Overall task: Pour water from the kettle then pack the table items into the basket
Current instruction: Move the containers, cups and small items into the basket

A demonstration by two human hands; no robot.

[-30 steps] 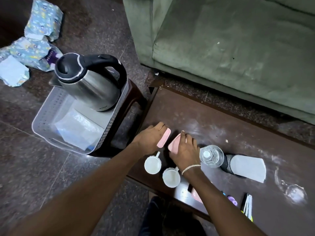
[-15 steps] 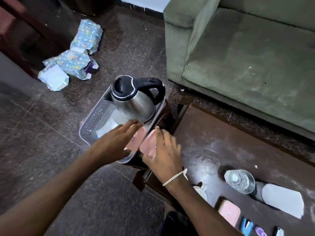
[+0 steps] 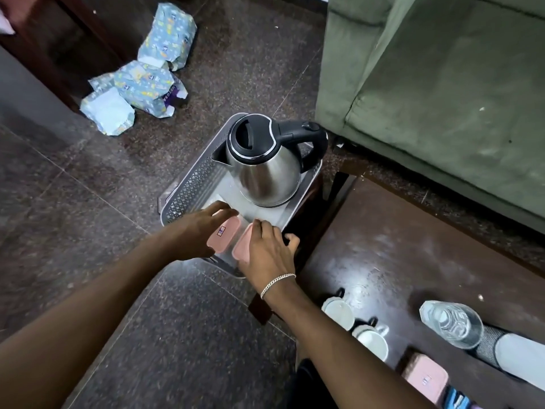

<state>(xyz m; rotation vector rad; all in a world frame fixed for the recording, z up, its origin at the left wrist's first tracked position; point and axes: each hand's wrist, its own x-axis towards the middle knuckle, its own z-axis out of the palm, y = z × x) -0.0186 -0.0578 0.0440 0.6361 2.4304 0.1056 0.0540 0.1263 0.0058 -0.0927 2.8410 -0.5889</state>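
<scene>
Here, kettle [image 3: 262, 169] spout points left in basket [image 3: 188, 187]

Floor: dark speckled polished stone floor [image 3: 88, 202] with thin pale joint lines.
Seating: worn green fabric sofa [image 3: 442, 84], upper right.
Tabletop: glossy dark brown wooden tabletop [image 3: 398, 261], dusty, catching glare.
Upper left: dark reddish wooden furniture [image 3: 59, 39].

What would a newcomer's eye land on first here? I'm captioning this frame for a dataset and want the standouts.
The shiny steel kettle with its black lid stands in the grey lattice basket at centre. Just below it, the left hand and right hand each set a pink container into the basket's near end. At lower right, two white cups and a clear water bottle remain on the dark table.
</scene>
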